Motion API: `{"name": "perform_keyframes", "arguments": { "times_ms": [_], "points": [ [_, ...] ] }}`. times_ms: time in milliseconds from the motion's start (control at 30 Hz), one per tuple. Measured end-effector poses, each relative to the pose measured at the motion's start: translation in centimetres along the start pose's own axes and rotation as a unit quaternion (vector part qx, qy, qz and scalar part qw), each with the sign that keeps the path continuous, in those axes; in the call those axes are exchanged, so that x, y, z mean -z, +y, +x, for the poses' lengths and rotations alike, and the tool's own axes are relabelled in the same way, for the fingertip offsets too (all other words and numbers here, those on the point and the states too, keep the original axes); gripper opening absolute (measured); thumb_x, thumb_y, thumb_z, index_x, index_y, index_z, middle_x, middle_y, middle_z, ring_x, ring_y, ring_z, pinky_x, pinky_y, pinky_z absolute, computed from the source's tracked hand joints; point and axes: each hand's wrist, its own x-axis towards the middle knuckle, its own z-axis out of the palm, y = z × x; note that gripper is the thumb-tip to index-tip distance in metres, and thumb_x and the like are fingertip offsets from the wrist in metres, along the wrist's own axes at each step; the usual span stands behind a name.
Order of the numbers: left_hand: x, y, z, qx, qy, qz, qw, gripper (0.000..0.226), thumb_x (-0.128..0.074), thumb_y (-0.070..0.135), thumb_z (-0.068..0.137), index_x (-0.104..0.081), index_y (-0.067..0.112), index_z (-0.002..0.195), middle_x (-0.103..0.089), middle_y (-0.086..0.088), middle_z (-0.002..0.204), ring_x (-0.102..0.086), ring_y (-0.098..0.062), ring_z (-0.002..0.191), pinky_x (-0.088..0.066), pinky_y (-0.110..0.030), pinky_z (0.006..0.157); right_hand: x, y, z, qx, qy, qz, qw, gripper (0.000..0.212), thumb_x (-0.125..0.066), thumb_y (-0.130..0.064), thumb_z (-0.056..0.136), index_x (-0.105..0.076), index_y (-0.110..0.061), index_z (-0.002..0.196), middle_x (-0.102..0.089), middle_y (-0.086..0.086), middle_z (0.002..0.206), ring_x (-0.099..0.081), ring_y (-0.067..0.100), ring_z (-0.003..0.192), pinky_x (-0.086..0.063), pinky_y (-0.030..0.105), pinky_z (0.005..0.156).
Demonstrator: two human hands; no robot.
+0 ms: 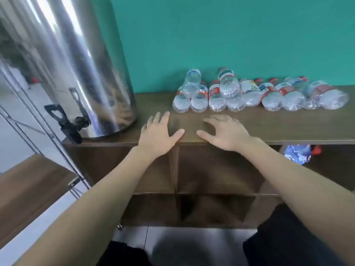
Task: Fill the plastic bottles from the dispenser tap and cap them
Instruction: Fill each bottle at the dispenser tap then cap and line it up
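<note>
Several clear plastic bottles [253, 94] with red labels and red caps lie on their sides in a pile against the green wall, on the brown shelf top [278, 125]. A tall steel dispenser [73, 60] stands at the left, its black tap [69, 125] jutting over the shelf's left end. My left hand [158, 134] rests flat on the shelf top, fingers spread, just right of the dispenser. My right hand [225, 131] rests beside it with fingers slightly bent, palm down. Both hands hold nothing and lie a short way in front of the bottles.
Open cubby compartments [215, 169] sit below the shelf top. A blue patterned item [297, 153] and something red lie in the right cubby. A glass panel with metal frame [38, 121] stands left of the dispenser. Grey floor lies below.
</note>
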Motion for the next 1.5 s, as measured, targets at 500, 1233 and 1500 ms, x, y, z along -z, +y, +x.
{"name": "perform_keyframes", "arguments": {
  "times_ms": [500,1233,1500],
  "points": [
    [-0.1,4.3,6.9,-0.117,0.089,0.083,0.986,0.083,-0.049,0.064,0.097,-0.014,0.026,0.162,-0.010,-0.014,0.170,-0.018,-0.038,0.154,-0.032,-0.054,0.118,-0.3,3.9,-0.2,0.001,-0.061,-0.016,0.998,0.086,-0.015,-0.086,0.087,-0.017,-0.040,0.160,-0.012,-0.008,0.169,-0.005,0.017,0.156,-0.004,0.046,0.126],
    [-0.5,3.8,9.2,-0.182,0.287,-0.029,0.940,0.046,-0.062,0.032,0.095,-0.063,0.009,0.135,-0.052,-0.024,0.147,-0.064,-0.040,0.113,-0.059,-0.047,0.089,-0.7,3.9,-0.3,0.009,-0.028,-0.004,1.000,0.087,-0.017,-0.087,0.086,-0.026,-0.038,0.157,-0.021,-0.008,0.167,-0.012,0.019,0.155,-0.009,0.047,0.126],
    [0.1,-0.6,-4.0,-0.190,0.419,-0.194,0.866,0.041,-0.074,0.020,0.089,-0.069,0.006,0.126,-0.060,-0.017,0.138,-0.061,-0.020,0.127,-0.047,-0.034,0.111,0.0,-0.4,0.4,-0.006,0.093,0.379,0.921,0.088,-0.054,-0.082,0.080,-0.041,-0.030,0.150,-0.056,-0.007,0.142,-0.055,0.012,0.128,-0.043,0.039,0.110]
  ]
}}
